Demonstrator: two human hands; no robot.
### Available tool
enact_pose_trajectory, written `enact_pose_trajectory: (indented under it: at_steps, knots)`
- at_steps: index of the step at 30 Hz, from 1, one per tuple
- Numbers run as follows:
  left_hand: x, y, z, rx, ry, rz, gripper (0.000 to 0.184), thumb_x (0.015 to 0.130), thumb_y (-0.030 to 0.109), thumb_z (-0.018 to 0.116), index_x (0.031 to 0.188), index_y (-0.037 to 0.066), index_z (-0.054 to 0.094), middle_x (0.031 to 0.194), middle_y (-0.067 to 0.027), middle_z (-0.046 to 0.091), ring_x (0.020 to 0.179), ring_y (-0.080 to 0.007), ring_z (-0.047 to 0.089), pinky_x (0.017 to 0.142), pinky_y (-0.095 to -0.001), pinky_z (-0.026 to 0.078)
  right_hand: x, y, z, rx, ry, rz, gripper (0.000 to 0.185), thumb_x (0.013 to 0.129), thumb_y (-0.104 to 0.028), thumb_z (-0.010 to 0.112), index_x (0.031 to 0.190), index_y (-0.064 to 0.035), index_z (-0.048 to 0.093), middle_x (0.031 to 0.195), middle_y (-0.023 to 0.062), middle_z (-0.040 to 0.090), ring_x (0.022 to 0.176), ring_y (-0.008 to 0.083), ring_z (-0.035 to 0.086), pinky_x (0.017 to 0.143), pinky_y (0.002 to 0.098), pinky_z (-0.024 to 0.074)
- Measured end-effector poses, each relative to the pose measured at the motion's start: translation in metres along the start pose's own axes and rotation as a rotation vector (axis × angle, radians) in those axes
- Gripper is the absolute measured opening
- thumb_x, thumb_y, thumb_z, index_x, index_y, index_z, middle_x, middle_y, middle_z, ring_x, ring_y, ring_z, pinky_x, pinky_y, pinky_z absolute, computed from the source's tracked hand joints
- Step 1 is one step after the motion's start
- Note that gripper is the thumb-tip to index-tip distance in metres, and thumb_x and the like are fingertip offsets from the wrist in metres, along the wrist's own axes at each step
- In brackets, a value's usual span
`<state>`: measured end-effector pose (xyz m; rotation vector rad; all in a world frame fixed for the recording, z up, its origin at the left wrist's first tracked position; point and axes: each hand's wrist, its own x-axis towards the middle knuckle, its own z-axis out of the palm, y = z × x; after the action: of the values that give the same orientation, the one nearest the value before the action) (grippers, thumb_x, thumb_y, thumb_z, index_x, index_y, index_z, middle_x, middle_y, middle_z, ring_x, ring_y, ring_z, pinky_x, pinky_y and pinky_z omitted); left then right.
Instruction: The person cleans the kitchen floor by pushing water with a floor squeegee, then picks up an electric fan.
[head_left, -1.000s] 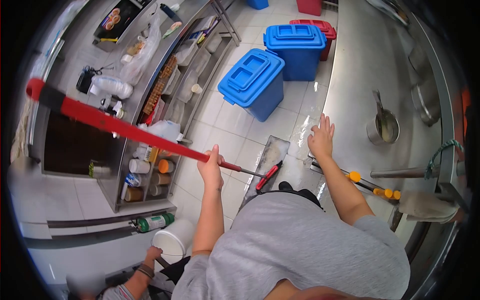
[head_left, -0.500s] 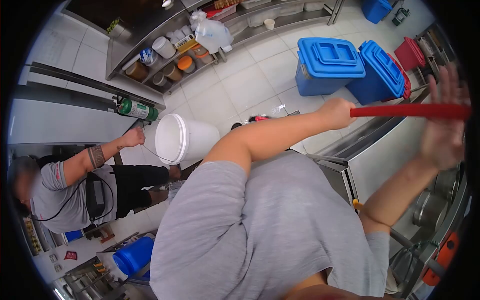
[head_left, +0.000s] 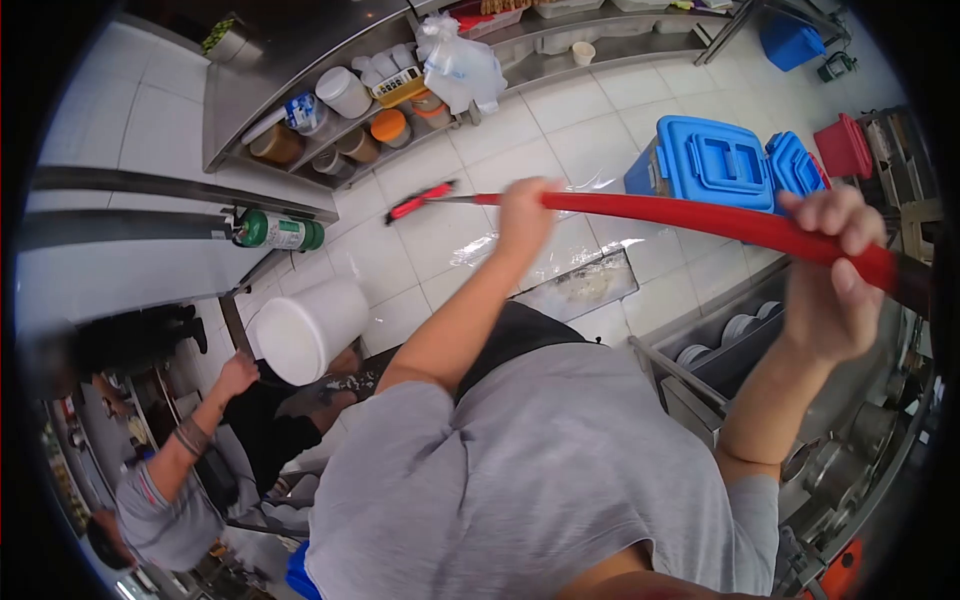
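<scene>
A long red handle [head_left: 660,212] runs across in front of me, joined to a floor brush head [head_left: 420,202], red with a black edge, on the wet tiles. Whether that edge is bristles or a rubber blade is hard to tell. My left hand [head_left: 527,222] is wrapped round the handle nearer the head. Toward the upper end, my right hand [head_left: 832,290] grips it, fingers curled over the top and thumb below. The handle passes in front of a blue lidded bin [head_left: 700,165].
A co-worker's hand [head_left: 238,374] is beside a white bucket [head_left: 312,330] on the left. A floor drain cover [head_left: 580,288] lies ahead. Shelves with tubs [head_left: 343,92] line the back; a green cylinder [head_left: 280,231] is at left. A steel counter [head_left: 690,400] stands to the right.
My right hand was spread flat against the handle and now curls round it. My left hand and the brush head moved left and outward. The co-worker bent lower, and the bucket shifted.
</scene>
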<state>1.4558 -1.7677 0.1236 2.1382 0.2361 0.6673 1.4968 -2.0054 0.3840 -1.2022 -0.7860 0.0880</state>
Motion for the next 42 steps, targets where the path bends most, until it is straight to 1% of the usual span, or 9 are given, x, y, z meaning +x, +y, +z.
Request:
enact_pose_trajectory:
  at_steps: [3,6,10,16,27,33,35,38,42]
  knots:
    - [-0.006,-0.151,-0.038,0.144,0.015,-0.268,0.033,0.074,0.025,0.073,0.064,0.002,0.051,0.069,-0.0155,0.053,0.074,-0.0360,0.053,0.068,-0.0426,0.042,0.021,0.088,0.044,0.308,-0.036,0.142,0.017,0.073,-0.016,0.065,0.080,-0.0079,0.052,0.076,0.0060,0.052,0.073,0.0209,0.054,0.085,0.0443,0.0448]
    - [-0.023,-0.253,-0.066,0.392,-0.114,-0.602,0.033,0.067,0.030,0.077,0.067,0.005,0.056,0.077,-0.0118,0.059,0.095,-0.0323,0.055,0.084,-0.0521,0.042,-0.003,0.182,0.097,0.342,-0.045,0.363,0.015,0.072,0.004,0.062,0.068,-0.0057,0.051,0.069,0.0065,0.053,0.069,0.0198,0.052,0.075,0.0382,0.0430]
    - [0.001,-0.282,-0.066,0.387,-0.336,-0.386,0.020,0.064,0.020,0.073,0.067,0.006,0.059,0.084,-0.0126,0.063,0.099,-0.0328,0.055,0.087,-0.0550,0.040,0.019,0.170,0.108,0.229,0.005,0.344,0.016,0.071,0.000,0.061,0.064,-0.0063,0.048,0.065,0.0069,0.051,0.062,0.0203,0.049,0.066,0.0381,0.0401]
    - [0.063,-0.148,0.012,-0.114,-0.662,-0.068,0.012,0.063,0.008,0.070,0.063,0.004,0.059,0.063,-0.0171,0.058,0.063,-0.0362,0.059,0.058,-0.0426,0.044,0.063,0.047,0.072,-0.099,0.094,0.137,0.019,0.076,-0.014,0.058,0.066,-0.0123,0.042,0.058,-0.0018,0.046,0.050,0.0119,0.043,0.056,0.0317,0.0325]
    - [0.013,0.025,0.059,-0.483,-1.271,0.155,0.011,0.069,0.018,0.061,0.067,0.007,0.063,0.066,-0.0149,0.062,0.067,-0.0331,0.061,0.063,-0.0421,0.047,0.050,-0.115,0.084,-0.532,0.366,-0.102,0.024,0.079,-0.018,0.052,0.058,-0.0161,0.039,0.046,-0.0058,0.036,0.040,0.0073,0.034,0.049,0.0226,0.0278]
    - [0.064,0.025,0.057,-0.423,-1.094,0.331,0.010,0.064,0.017,0.066,0.071,0.010,0.067,0.067,-0.0131,0.063,0.069,-0.0318,0.063,0.065,-0.0423,0.049,0.002,-0.154,0.081,-0.768,0.366,-0.256,0.030,0.078,-0.022,0.049,0.049,-0.0177,0.039,0.043,-0.0067,0.034,0.038,0.0101,0.032,0.047,0.0251,0.0270]
    - [0.106,-0.022,0.086,-0.252,-0.912,0.300,0.013,0.063,0.010,0.070,0.074,0.008,0.066,0.084,-0.0151,0.063,0.085,-0.0306,0.061,0.071,-0.0408,0.047,0.014,-0.069,0.091,-0.773,0.565,-0.356,0.025,0.074,-0.017,0.050,0.051,-0.0127,0.040,0.049,-0.0004,0.039,0.045,0.0141,0.033,0.051,0.0302,0.0272]
    - [0.139,-0.110,0.133,-0.199,-0.426,0.113,0.037,0.059,0.018,0.079,0.091,0.007,0.064,0.100,-0.0122,0.062,0.097,-0.0300,0.058,0.085,-0.0365,0.047,0.031,0.079,0.120,-0.650,0.661,0.032,0.006,0.077,-0.003,0.055,0.075,-0.0015,0.050,0.068,0.0114,0.054,0.068,0.0232,0.055,0.079,0.0457,0.0451]
    - [0.152,-0.108,0.116,0.105,-0.701,0.166,0.024,0.064,0.028,0.077,0.075,0.010,0.065,0.089,-0.0094,0.065,0.093,-0.0293,0.059,0.083,-0.0448,0.045,0.025,0.094,0.111,-0.544,0.534,0.027,0.007,0.077,-0.001,0.054,0.075,-0.0034,0.048,0.066,0.0123,0.053,0.065,0.0230,0.053,0.075,0.0447,0.0455]
